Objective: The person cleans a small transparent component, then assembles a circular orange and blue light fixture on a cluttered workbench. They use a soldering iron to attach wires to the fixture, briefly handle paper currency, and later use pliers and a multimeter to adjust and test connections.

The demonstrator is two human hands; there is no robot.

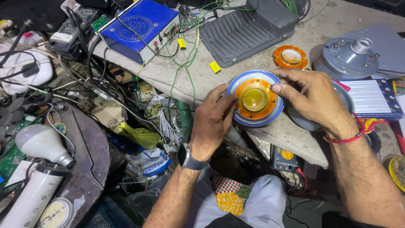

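A round blue-rimmed speaker driver (255, 120) lies on the stone worktop (291, 134), with an orange diaphragm ring and a yellow translucent dome (254, 98) seated in it. My left hand (212, 121), with a dark watch on the wrist, grips the driver's left edge, fingertips on the orange ring. From the right, my right hand (311, 98) reaches over, fingers resting on the ring's upper right edge. A red thread is tied round that wrist.
A second orange diaphragm (290, 56) and a grey metal driver housing (349, 58) lie at the back right. A blue electronic box (141, 27), a grey finned casing (244, 33), green wires, a multimeter (285, 157) and light bulbs (42, 143) crowd the left.
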